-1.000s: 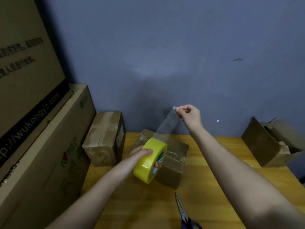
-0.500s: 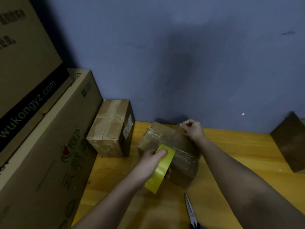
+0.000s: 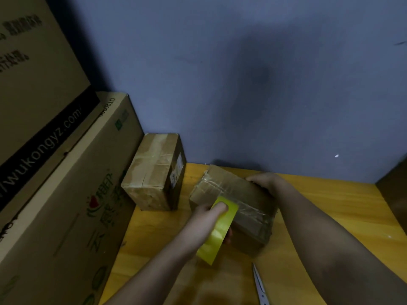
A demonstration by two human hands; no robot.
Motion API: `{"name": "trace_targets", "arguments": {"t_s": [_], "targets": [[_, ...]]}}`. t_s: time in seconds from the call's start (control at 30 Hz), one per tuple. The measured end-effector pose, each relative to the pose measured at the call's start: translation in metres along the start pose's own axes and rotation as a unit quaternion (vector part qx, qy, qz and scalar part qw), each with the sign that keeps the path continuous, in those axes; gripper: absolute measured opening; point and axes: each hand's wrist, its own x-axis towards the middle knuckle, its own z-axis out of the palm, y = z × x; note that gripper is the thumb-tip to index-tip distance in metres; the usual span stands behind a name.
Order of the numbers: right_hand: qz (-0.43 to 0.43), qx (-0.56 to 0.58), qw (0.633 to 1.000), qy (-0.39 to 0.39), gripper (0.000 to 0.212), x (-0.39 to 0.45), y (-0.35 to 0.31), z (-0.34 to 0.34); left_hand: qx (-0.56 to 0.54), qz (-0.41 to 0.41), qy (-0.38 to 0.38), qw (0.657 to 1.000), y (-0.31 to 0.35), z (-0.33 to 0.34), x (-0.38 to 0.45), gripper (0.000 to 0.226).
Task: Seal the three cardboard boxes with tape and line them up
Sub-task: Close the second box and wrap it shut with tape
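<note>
A small cardboard box (image 3: 222,186) lies in the middle of the wooden table (image 3: 330,205), with clear tape running across its top. My left hand (image 3: 207,213) grips a yellow tape roll (image 3: 218,230) against the box's near side. My right hand (image 3: 264,180) rests on the far right edge of the same box, fingers curled over the tape end. A second taped box (image 3: 152,170) stands at the back left, beside the big cartons. A third box (image 3: 394,190) shows only as a dark corner at the right edge.
Large printed cartons (image 3: 55,172) wall off the left side. Scissors (image 3: 259,285) lie on the table near the front edge, to the right of my left forearm. A blue wall (image 3: 242,84) closes the back.
My right hand brought the pulled tape strip down from the air onto the far edge of the box. My left hand lowered the roll against the near side. The view tilted down and left.
</note>
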Motion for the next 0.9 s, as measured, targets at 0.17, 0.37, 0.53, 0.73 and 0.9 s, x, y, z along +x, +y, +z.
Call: {"name": "trace_targets", "arguments": {"t_s": [0.17,0.37,0.53,0.73,0.9], "targets": [[0.048,-0.048,0.998,-0.002,0.025,0.013,0.001,0.001,0.002,-0.001,0.0,1.0,0.0,-0.003,-0.001,0.019],[-0.24,-0.096,0.916,0.307,0.023,0.018,0.01,0.022,-0.023,-0.018,0.003,1.0,0.0,-0.003,0.004,0.015],[-0.222,-0.25,0.894,0.298,0.034,0.002,0.018,0.039,-0.031,-0.006,-0.018,0.999,-0.003,-0.005,0.004,0.019],[-0.185,-0.297,0.893,0.284,0.04,-0.004,0.024,0.041,-0.058,0.035,-0.023,0.997,-0.019,-0.016,0.001,0.023],[-0.167,-0.297,0.903,0.263,0.041,0.002,0.024,0.043,-0.016,0.039,0.012,0.999,-0.031,-0.01,-0.001,0.016]]}}
